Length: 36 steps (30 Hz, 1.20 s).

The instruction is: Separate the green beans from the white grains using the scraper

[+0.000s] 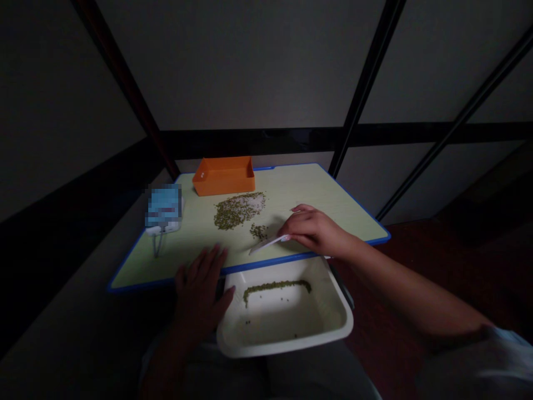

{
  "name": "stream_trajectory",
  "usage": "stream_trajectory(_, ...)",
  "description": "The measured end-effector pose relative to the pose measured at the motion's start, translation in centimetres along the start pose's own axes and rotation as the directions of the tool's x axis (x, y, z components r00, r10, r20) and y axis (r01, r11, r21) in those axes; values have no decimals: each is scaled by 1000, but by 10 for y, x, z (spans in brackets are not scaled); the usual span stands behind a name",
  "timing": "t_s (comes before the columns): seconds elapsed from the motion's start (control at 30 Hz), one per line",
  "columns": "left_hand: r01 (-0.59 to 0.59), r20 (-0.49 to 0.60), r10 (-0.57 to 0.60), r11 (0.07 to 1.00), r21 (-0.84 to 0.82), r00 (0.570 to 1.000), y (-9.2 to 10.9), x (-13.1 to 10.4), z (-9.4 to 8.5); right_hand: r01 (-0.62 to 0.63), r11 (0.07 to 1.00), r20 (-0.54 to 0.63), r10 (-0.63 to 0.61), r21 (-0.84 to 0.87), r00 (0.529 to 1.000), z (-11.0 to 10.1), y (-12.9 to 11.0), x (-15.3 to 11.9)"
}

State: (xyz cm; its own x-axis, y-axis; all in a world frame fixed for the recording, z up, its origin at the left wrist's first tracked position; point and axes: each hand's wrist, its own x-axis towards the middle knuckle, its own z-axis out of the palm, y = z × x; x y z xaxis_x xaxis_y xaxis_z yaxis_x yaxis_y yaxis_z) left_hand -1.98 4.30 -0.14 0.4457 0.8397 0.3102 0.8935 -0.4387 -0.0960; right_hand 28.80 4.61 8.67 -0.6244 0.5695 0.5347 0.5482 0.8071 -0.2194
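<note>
My right hand (308,229) is closed on a thin white strip (268,244), whose far end rests low over the table near its front edge. Just beyond the strip lies a small cluster of green beans (259,231). A larger pile of green beans (233,211), mixed with white grains at its right side, spreads behind it. My left hand (202,280) lies with fingers spread on the table's front edge, its thumb by the basin's left rim. Below the edge, the white basin (287,348) holds a line of green beans along its far side and a few scattered ones.
An orange open box (225,176) stands at the back of the pale table (333,200), which has a blue rim. At the left is a blurred blue and white object (164,210) with a cord or loop. Panelled wall rises behind.
</note>
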Motion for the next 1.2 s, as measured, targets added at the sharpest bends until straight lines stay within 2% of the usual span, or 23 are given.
stream_trajectory(0.23, 34, 47, -33, 999, -24, 998, 3, 1, -5, 14, 1000, 56, -15, 19, 998, -13, -1, -3)
stream_trajectory(0.3, 38, 53, -36, 999, -33, 998, 3, 2, -5, 6, 998, 7, -5, -55, 1000, -15, -7, -6)
stream_trajectory(0.4, 37, 41, -35, 998, -41, 999, 3, 1, -5, -52, 963, -159, 9, -265, 987, -10, -28, -11)
stream_trajectory(0.47, 28, 25, -26, 999, -45, 999, 2, 0, -3, -42, 924, -224, -48, -380, 973, 0, -47, -15)
stream_trajectory(0.6, 14, -13, -15, 999, -48, 1000, 0, -2, 2, 135, 844, -81, -205, -519, 975, 25, -83, -16)
stream_trajectory(0.7, 7, -27, -8, 999, -41, 1000, -1, -2, 4, 194, 810, -39, -258, -554, 965, 38, -94, -13)
stream_trajectory(0.97, -7, -33, 7, 1000, 0, 999, -2, -3, 3, 184, 812, -33, -242, -554, 970, 45, -94, -9)
stream_trajectory(1.2, -4, -36, 5, 999, 35, 999, -2, -2, 5, 160, 751, -14, -220, -641, 975, 53, -93, -23)
